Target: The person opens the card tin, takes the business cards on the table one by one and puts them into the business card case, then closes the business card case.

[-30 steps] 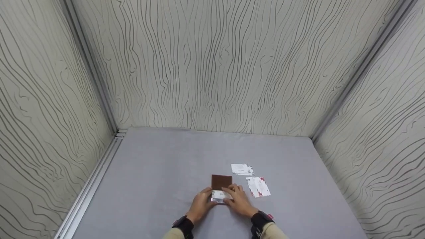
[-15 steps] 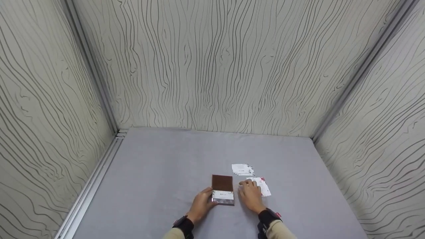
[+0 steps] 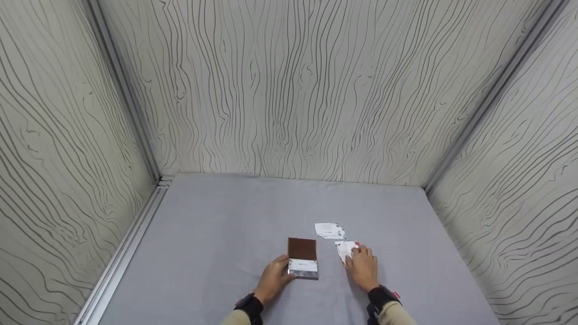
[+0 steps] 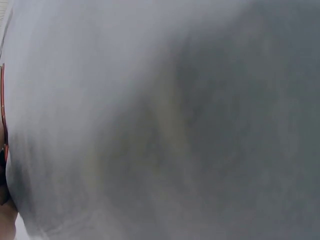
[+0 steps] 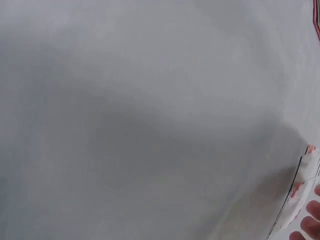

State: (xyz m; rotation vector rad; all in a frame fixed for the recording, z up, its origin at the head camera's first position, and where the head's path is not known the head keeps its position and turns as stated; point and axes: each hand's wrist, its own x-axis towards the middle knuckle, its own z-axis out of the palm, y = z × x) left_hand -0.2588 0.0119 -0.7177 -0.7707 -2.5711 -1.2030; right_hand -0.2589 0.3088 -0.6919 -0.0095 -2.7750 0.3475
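A brown card case (image 3: 301, 248) lies on the cloth with its lid folded back. A white printed card (image 3: 303, 265) sits inside its lower half, above a clear strip. My left hand (image 3: 273, 276) grips the case's left side, thumb at the front corner and fingers along the edge. My right hand (image 3: 364, 269) is over the white cards with red flowers (image 3: 344, 249), covering their right part. In the right wrist view, spread fingertips (image 5: 311, 226) rest at the top of these cards.
Behind the red-flowered cards lies a fanned group of white cards (image 3: 328, 229) with grey-green leaf patterns. Grey cloth (image 3: 216, 234) covers the table. Wood-line patterned panels (image 3: 280, 90) stand at the back and both sides, with a metal rail (image 3: 131, 243) on the left.
My right hand has left the card case and moved right onto the red-flowered cards, uncovering the card inside the case. My left hand stays at the case.
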